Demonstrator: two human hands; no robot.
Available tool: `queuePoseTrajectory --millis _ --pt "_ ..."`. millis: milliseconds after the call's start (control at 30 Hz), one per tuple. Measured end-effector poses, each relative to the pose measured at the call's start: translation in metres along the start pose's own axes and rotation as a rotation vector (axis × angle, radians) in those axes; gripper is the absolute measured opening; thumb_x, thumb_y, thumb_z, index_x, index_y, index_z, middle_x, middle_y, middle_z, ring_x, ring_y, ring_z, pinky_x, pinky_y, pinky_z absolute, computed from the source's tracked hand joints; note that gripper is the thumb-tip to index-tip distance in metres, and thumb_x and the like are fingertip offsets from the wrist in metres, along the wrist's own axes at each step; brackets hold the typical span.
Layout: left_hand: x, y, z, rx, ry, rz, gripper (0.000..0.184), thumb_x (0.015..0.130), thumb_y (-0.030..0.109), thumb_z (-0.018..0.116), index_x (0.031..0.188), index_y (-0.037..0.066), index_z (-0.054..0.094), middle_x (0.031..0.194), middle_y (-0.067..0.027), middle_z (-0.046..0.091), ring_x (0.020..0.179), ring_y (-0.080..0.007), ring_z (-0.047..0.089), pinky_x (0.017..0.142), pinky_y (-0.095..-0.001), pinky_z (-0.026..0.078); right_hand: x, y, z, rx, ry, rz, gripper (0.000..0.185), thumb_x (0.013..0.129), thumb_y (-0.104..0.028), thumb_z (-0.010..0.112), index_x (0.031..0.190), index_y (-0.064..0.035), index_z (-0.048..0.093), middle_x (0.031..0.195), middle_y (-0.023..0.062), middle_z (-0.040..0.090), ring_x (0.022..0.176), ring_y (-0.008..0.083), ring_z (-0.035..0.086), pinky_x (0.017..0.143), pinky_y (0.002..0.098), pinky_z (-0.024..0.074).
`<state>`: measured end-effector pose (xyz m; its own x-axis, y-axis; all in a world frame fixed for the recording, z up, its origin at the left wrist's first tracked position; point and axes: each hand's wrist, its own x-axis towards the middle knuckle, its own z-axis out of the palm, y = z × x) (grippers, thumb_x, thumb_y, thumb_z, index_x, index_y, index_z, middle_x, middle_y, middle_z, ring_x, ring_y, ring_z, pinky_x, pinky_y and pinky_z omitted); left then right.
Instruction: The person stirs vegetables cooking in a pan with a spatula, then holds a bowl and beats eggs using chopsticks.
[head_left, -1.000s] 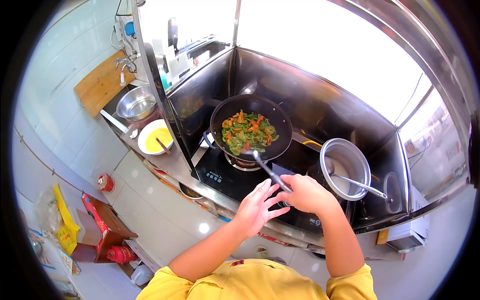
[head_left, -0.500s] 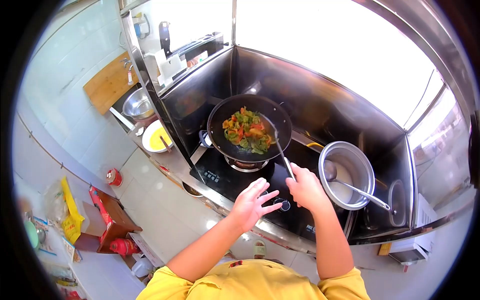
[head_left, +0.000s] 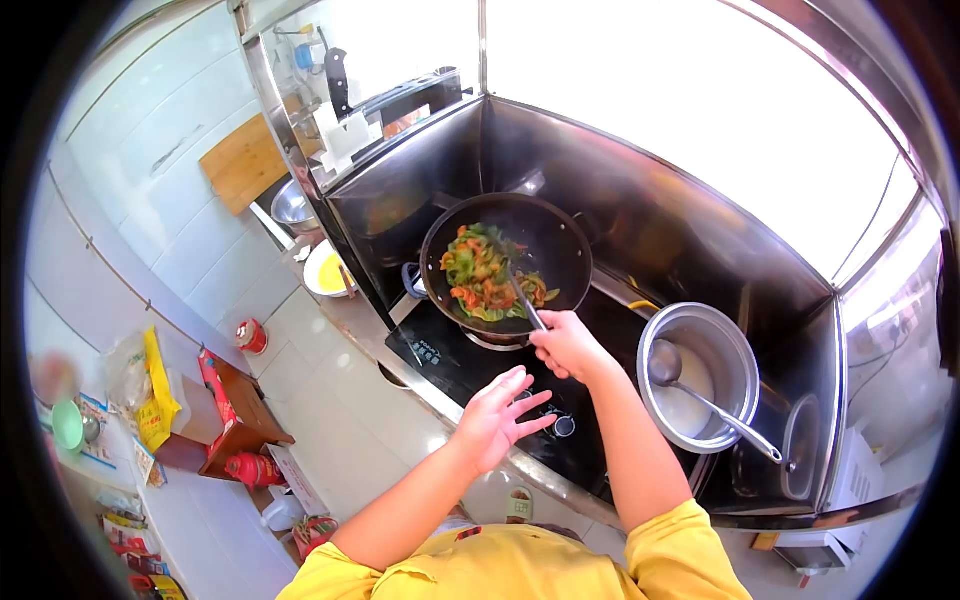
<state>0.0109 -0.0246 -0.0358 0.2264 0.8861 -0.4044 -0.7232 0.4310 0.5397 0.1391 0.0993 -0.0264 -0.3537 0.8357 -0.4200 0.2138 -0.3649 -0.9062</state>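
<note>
A dark wok (head_left: 565, 250) sits on the left burner of a black stove (head_left: 425, 350). Green and orange-red vegetables (head_left: 475, 265) lie mostly in its left half. My right hand (head_left: 568, 347) is closed around the handle of a metal spatula (head_left: 528, 303), whose blurred head is among the vegetables. Over the stove's front edge, my left hand (head_left: 495, 425) is held in the air with its fingers spread, holding nothing. Right of my right forearm stands a metal pot (head_left: 745, 370) of whitish liquid, with a ladle (head_left: 725, 415) leaning in it.
Metal splash panels (head_left: 640, 220) surround the stove. At left are a bowl of yellow liquid (head_left: 330, 272), a metal bowl (head_left: 292, 208), a cutting board (head_left: 243, 165) and a knife (head_left: 337, 82). A red can (head_left: 252, 337) and a wooden cabinet (head_left: 250, 420) are lower left.
The spatula and my right hand went right, then back left and up toward the wok. The vegetables have shifted and bunched toward the wok's left side. My left hand stays spread.
</note>
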Motion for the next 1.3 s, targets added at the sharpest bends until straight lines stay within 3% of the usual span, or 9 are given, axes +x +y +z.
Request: queuePoseTrajectory --millis 133,167,400,733,833,900,1100,1133,1300 --pt "0.003 -0.005 0.007 -0.002 -0.005 -0.026 0.054 0.095 0.028 0.051 0.137 0.002 0.030 0.138 -0.0132 0.034 0.123 -0.0314 0.044 0.099 -0.0527 0.043 -0.060 -0.017 -0.012 -0.705 0.026 -0.259 0.026 0.078 -0.009 0.055 0.101 0.0009 0.056 0.077 0.0228 0.061 0.083 0.0420 0.060 0.077 0.0458 0.0465" --pt "0.004 -0.006 0.011 -0.003 -0.005 -0.019 0.054 0.095 0.028 0.051 0.137 0.002 0.030 0.138 -0.0132 0.034 0.123 -0.0314 0.044 0.099 -0.0527 0.043 -0.073 -0.016 -0.018 -0.788 0.037 -0.313 0.029 0.078 -0.009 0.055 0.107 -0.0031 0.058 0.062 0.0109 0.059 0.052 0.0169 0.058 0.049 0.0314 0.0472" --pt "0.002 -0.023 0.021 -0.030 -0.137 -0.110 0.032 0.098 0.030 0.047 0.123 0.011 0.048 0.127 -0.0057 0.049 0.116 -0.0260 0.050 0.096 -0.0477 0.046 -0.097 -0.014 -0.010 -0.977 0.047 -0.256 0.022 0.080 -0.010 0.052 0.099 0.0009 0.058 0.091 0.0239 0.064 0.091 0.0410 0.061 0.078 0.0478 0.0480" --pt "-0.010 0.003 -0.010 -0.069 -0.165 -0.155 0.047 0.097 0.028 0.049 0.133 0.002 0.035 0.140 -0.0171 0.034 0.122 -0.0351 0.046 0.099 -0.0495 0.044 -0.077 0.000 0.007 -0.847 0.465 -0.164 0.028 0.083 -0.016 0.055 0.104 0.0029 0.056 0.096 0.0246 0.063 0.094 0.0423 0.059 0.086 0.0502 0.0460" --pt "-0.016 0.015 -0.020 -0.031 -0.174 -0.183 0.052 0.097 0.030 0.049 0.136 0.000 0.033 0.141 -0.0174 0.036 0.122 -0.0364 0.047 0.100 -0.0492 0.043 -0.058 -0.012 0.014 -0.492 0.402 0.099 0.018 0.086 -0.010 0.052 0.097 0.0037 0.056 0.074 0.0181 0.063 0.056 0.0253 0.063 0.050 0.0370 0.0502" --pt "-0.018 0.024 -0.031 -0.038 -0.181 -0.171 0.053 0.096 0.029 0.051 0.136 0.000 0.033 0.140 -0.0177 0.037 0.122 -0.0363 0.047 0.100 -0.0496 0.043 -0.020 0.006 0.014 0.035 0.321 0.028 0.029 0.088 -0.006 0.050 0.115 0.0050 0.054 0.066 0.0099 0.060 0.045 0.0113 0.051 0.035 0.0254 0.0356" --pt "-0.016 0.054 -0.056 -0.014 -0.171 -0.123 0.058 0.096 0.028 0.049 0.140 -0.001 0.026 0.144 -0.0188 0.031 0.124 -0.0359 0.044 0.100 -0.0487 0.043 0.004 0.001 0.056 0.025 0.179 -0.018 0.036 0.089 -0.005 0.053 0.124 0.0018 0.052 0.063 0.0029 0.054 0.043 0.0071 0.045 0.035 0.0207 0.0323" --pt "-0.015 0.056 -0.057 0.027 -0.153 -0.087 0.058 0.096 0.028 0.049 0.141 0.000 0.025 0.145 -0.0178 0.030 0.124 -0.0346 0.045 0.099 -0.0481 0.043 -0.006 -0.002 0.065 -0.081 0.216 -0.079 0.020 0.086 -0.006 0.053 0.103 0.0003 0.059 0.061 0.0027 0.053 0.042 0.0074 0.045 0.033 0.0224 0.0329" --pt "-0.020 0.059 -0.044 0.405 -0.177 0.214 0.058 0.095 0.025 0.052 0.142 0.005 0.025 0.147 -0.0142 0.024 0.122 -0.0266 0.045 0.096 -0.0407 0.046 -0.073 -0.033 0.073 -0.811 0.280 -0.139 0.041 0.076 -0.010 0.057 0.117 -0.0059 0.057 0.087 0.0236 0.063 0.089 0.0405 0.060 0.075 0.0457 0.0471"
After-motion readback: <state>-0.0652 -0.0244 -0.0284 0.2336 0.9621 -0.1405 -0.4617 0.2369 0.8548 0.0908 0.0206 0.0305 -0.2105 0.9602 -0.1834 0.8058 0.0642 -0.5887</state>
